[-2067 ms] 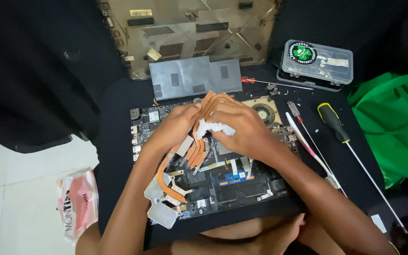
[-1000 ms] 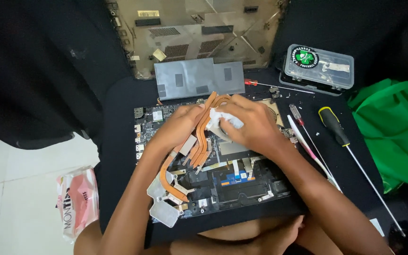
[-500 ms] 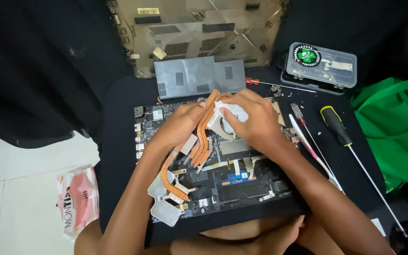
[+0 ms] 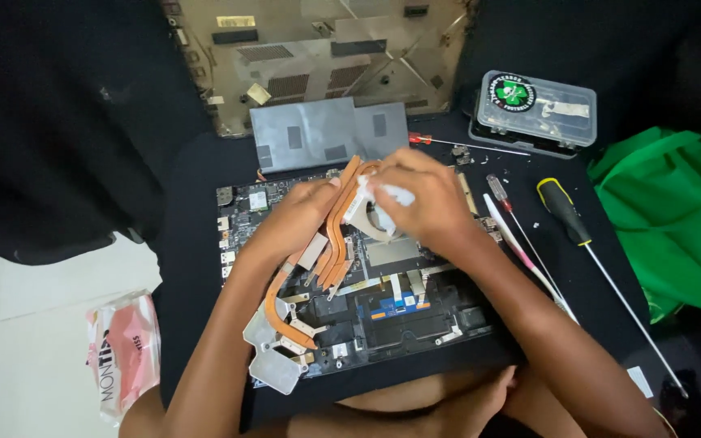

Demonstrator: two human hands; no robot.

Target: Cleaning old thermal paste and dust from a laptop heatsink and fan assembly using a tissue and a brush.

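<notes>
Since the earlier frame, the right hand [image 4: 423, 203] has slid its white wipe [image 4: 383, 199] a little further right along the copper heat pipes. Leftmost, a pink packet [image 4: 123, 349] lies on the floor. The left hand [image 4: 298, 219] is closed around the copper heat-pipe assembly [image 4: 318, 259], holding it tilted above the opened laptop [image 4: 383, 300]. The right hand pinches the wipe against it. Further right, screwdrivers [image 4: 561, 211], a clear parts box [image 4: 537, 109] and green cloth [image 4: 675, 219] lie on the counter.
</notes>
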